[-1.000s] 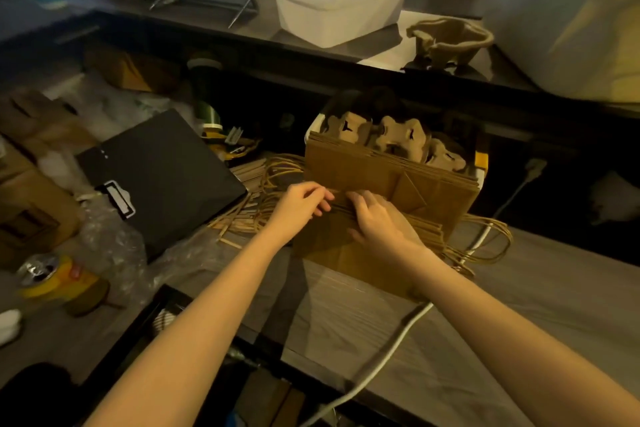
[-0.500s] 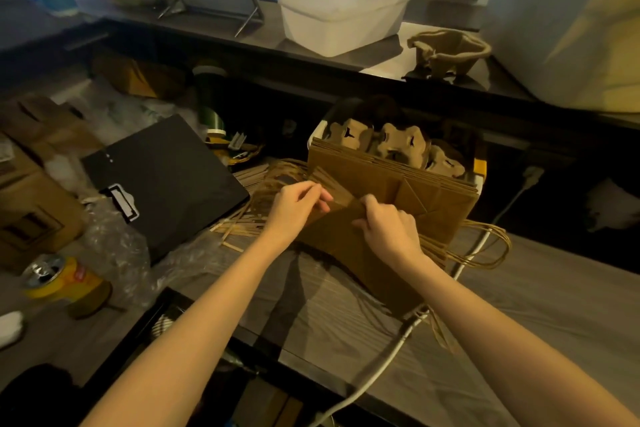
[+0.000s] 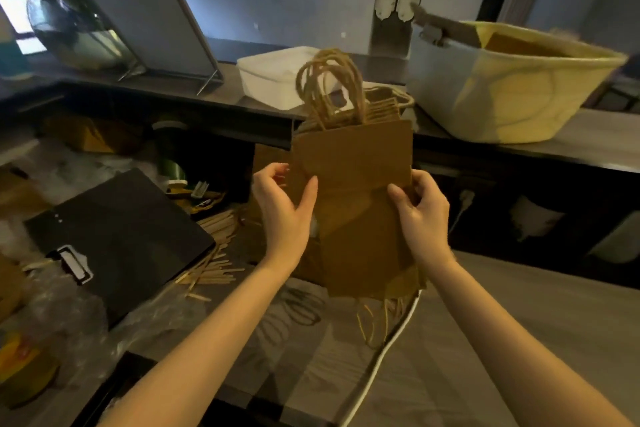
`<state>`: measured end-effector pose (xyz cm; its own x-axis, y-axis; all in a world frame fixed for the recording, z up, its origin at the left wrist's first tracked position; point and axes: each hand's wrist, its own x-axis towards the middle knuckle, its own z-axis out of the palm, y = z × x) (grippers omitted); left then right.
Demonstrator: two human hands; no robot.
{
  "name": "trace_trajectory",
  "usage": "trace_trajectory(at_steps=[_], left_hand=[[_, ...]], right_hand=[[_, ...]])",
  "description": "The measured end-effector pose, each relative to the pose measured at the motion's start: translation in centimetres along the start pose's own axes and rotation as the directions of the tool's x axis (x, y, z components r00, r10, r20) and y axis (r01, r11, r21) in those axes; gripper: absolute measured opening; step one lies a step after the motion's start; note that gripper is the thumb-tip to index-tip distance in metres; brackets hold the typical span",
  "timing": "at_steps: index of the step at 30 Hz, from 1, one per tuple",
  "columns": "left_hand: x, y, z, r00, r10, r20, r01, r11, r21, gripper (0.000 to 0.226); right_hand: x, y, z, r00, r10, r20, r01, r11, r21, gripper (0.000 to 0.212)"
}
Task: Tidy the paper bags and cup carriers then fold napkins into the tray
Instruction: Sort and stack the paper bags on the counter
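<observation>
Head view of a stack of flat brown kraft paper bags [image 3: 353,191] held upright above the near edge of the grey wood-grain counter [image 3: 519,340], its long axis running near-to-far in the view, with the twisted brown paper-cord handles [image 3: 329,90] at the far, upper end and further looped handles hanging from the near, lower end. The left hand [image 3: 284,208] grips the left edge of the stack, thumb laid across the front face and fingers curled behind; the right hand [image 3: 420,208] grips the right edge in mirror fashion, thumb on the front and fingers wrapped round the back. The stack therefore lies directly between the two hands, at about the middle of its length, and neither hand is plainly the nearer. The bags are not squared: the front bag sits higher than those behind, whose lower edges fan out to the right. Judged from this, the coming move turns on the vertical axis, since tapping the lower edges on the counter would align them. Beyond, on the raised dark shelf [image 3: 225,94], stand a white rectangular plastic tub [image 3: 273,80] and a large cream woven basket [image 3: 519,87]; loose pale wooden stirrer sticks [image 3: 214,253] and a black rectangular clipboard [image 3: 121,236] lie to the left, and a white cable [image 3: 381,357] trails beneath the stack.
</observation>
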<state>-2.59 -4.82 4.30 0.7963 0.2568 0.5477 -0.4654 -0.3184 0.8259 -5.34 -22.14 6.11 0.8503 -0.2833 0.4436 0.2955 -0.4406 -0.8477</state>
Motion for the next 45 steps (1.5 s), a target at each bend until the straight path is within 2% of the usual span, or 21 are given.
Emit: trace_trajectory(at_steps=[2,4,6,9,10,13,14,16,18,19,21,23,25,27,30,32,34,38,42,45], left_hand=[[-0.2,0.6,1.3,0.972,-0.112,0.208,0.135,0.986,-0.101,0.034],[-0.7,1.7,2.7,0.872,-0.182,0.454,0.285,0.944,-0.168,0.022],[-1.7,2.6,4.3,0.753,-0.186,0.631,0.362,0.918,-0.161,0.025],[-3.4,3.7,7.0,0.687,-0.106,0.719,0.333,0.926,-0.181,0.061],[-3.9,4.0,8.0,0.672,-0.099,0.734,0.337,0.923,-0.185,0.061],[-5.4,4.6,10.9,0.603,-0.098,0.792,0.382,0.907,-0.178,0.024],[-5.9,4.7,11.8,0.577,-0.092,0.811,0.378,0.911,-0.166,0.019],[-7.1,4.8,13.6,0.524,-0.091,0.847,0.369,0.92,-0.129,0.021],[-8.4,4.4,15.5,0.461,-0.12,0.879,0.363,0.929,-0.064,0.034],[-9.1,4.3,16.5,0.424,-0.151,0.893,0.355,0.935,-0.011,0.04],[-10.1,3.7,17.9,0.372,-0.211,0.904,0.36,0.931,0.069,0.043],[-11.5,3.0,19.4,0.349,-0.263,0.899,0.388,0.914,0.117,0.043],[-12.6,2.4,20.5,0.331,-0.317,0.889,0.409,0.897,0.167,0.048],[-13.6,1.6,21.5,0.315,-0.373,0.872,0.429,0.876,0.22,0.047],[-14.6,0.3,22.8,0.306,-0.495,0.813,0.466,0.823,0.325,0.054],[-15.2,-0.4,23.6,0.27,-0.585,0.764,0.527,0.754,0.391,0.068],[-15.6,-0.8,24.1,0.205,-0.65,0.732,0.594,0.677,0.435,0.073],[-16.7,-1.8,24.6,0.101,-0.698,0.709,0.645,0.589,0.487,0.054],[-17.7,-2.8,24.8,0.068,-0.703,0.708,0.641,0.574,0.509,0.039],[-18.0,-3.1,24.7,0.068,-0.71,0.701,0.627,0.577,0.523,0.047]], right_hand=[[-0.5,0.4,-1.4,0.995,0.043,-0.091,-0.037,0.997,0.064,0.016],[-0.9,0.6,-2.8,0.981,0.085,-0.176,-0.066,0.991,0.113,0.015],[-1.4,0.7,-4.3,0.962,0.13,-0.242,-0.091,0.982,0.168,0.013],[-2.3,1.4,-6.7,0.928,0.187,-0.322,-0.119,0.968,0.222,0.011],[-2.6,1.8,-7.6,0.913,0.213,-0.347,-0.137,0.964,0.229,0.011],[-3.7,3.8,-10.1,0.851,0.314,-0.422,-0.21,0.938,0.274,0.008],[-4.2,4.6,-10.9,0.827,0.348,-0.441,-0.234,0.927,0.292,0.007],[-5.0,6.2,-12.3,0.773,0.426,-0.471,-0.281,0.894,0.349,0.01],[-5.7,7.9,-13.5,0.72,0.507,-0.474,-0.332,0.851,0.407,0.008],[-6.1,9.0,-14.1,0.693,0.547,-0.469,-0.369,0.828,0.421,0.007],[-6.8,10.9,-14.6,0.641,0.624,-0.448,-0.451,0.778,0.438,0.019],[-7.2,13.1,-15.3,0.586,0.689,-0.427,-0.532,0.724,0.438,0.028],[-7.4,15.2,-15.9,0.541,0.752,-0.377,-0.618,0.659,0.428,0.027],[-7.1,16.9,-16.3,0.498,0.811,-0.307,-0.705,0.585,0.4,0.025],[-6.1,19.0,-16.7,0.454,0.874,-0.174,-0.795,0.485,0.365,0.036],[-5.1,20.0,-17.0,0.441,0.893,-0.088,-0.844,0.446,0.3,0.038],[-4.3,20.7,-17.2,0.426,0.904,-0.031,-0.879,0.422,0.221,0.039],[-3.9,22.3,-17.6,0.387,0.922,0.014,-0.916,0.383,0.12,0.037],[-4.7,24.1,-18.1,0.407,0.913,-0.013,-0.91,0.404,-0.093,0.034],[-4.8,26.0,-18.4,0.425,0.903,-0.066,-0.875,0.391,-0.286,0.046]])
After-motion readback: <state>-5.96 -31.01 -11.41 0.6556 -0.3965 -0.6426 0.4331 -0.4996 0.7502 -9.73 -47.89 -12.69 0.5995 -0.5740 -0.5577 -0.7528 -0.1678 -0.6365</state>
